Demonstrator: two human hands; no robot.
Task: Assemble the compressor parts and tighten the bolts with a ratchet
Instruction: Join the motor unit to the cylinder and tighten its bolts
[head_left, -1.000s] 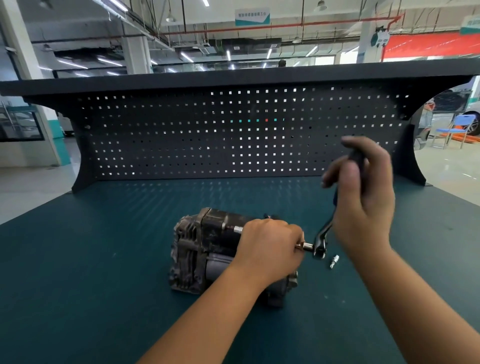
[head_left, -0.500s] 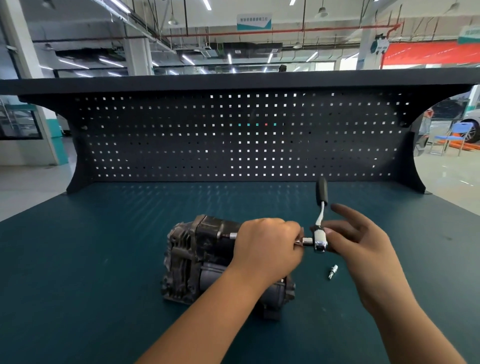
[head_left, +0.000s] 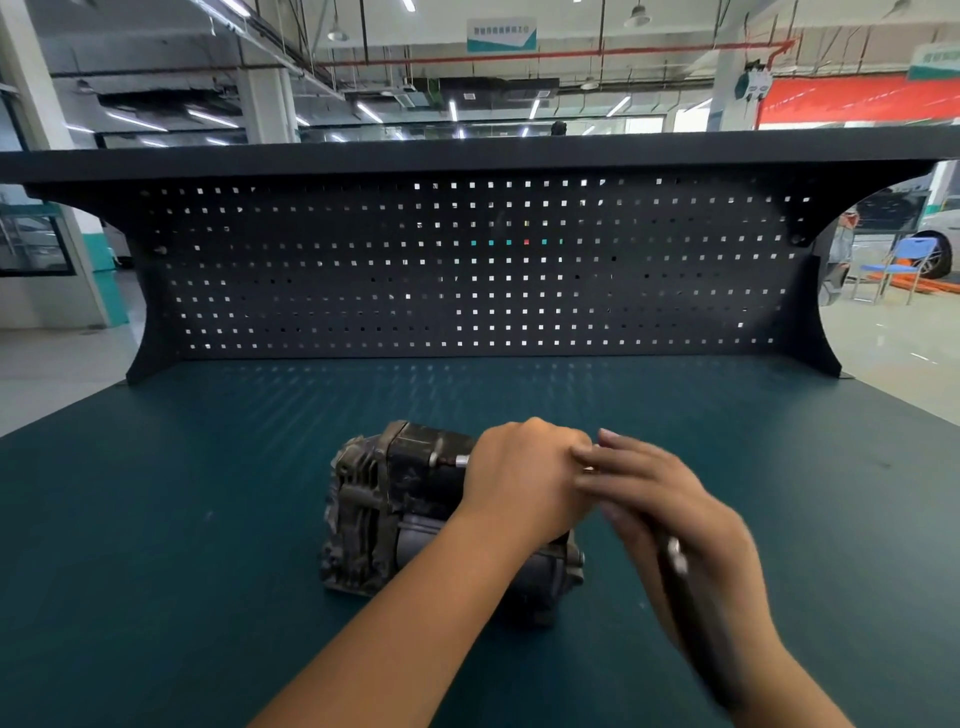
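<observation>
Compressor (head_left: 395, 499), set near the front middle of the teal workbench (head_left: 182, 545), with its housing sections already joined. The left hand (head_left: 519, 478) is clenched at the casing's upper right. The blurred right hand (head_left: 670, 499) is laid against it. Whether the ratchet (head_left: 675, 558) is grasped cannot be told. The extension bar (head_left: 460, 460), enclosed by the left fist, is seated in the casing. Tightening is judged under way, and the bolts outstanding cannot be counted.
</observation>
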